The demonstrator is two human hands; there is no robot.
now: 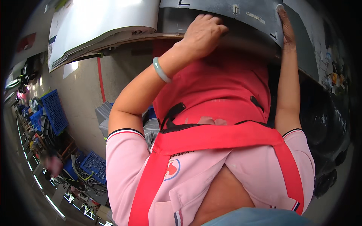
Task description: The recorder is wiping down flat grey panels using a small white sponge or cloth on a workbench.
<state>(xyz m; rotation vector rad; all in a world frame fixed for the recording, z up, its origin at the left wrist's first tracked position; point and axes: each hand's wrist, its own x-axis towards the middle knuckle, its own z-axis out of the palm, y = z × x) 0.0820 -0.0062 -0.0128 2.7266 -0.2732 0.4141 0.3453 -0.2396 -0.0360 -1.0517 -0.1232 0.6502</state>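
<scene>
A stiff grey sheet (pixel 215 8) with black corner marks and small pale tape strips lies across the top of the view, its near edge bowed. At its right edge, my right hand (pixel 287 31) grips it, with a white cover on the thumb tip. My left hand (pixel 203 35), a pale green bangle on the wrist, is over the dark grey surface (pixel 169 20) below the sheet's near edge. Its fingers are curled closed, and what they hold, if anything, is hidden.
Left of my hands, a thick stack of large white sheets (pixel 105 17) curls over the table's wooden edge (pixel 166 35). Blue crates (pixel 54 111) stand on the floor at far left. Black plastic bags (pixel 324 124) bulge at the right. My red apron (pixel 215 90) is close to the table.
</scene>
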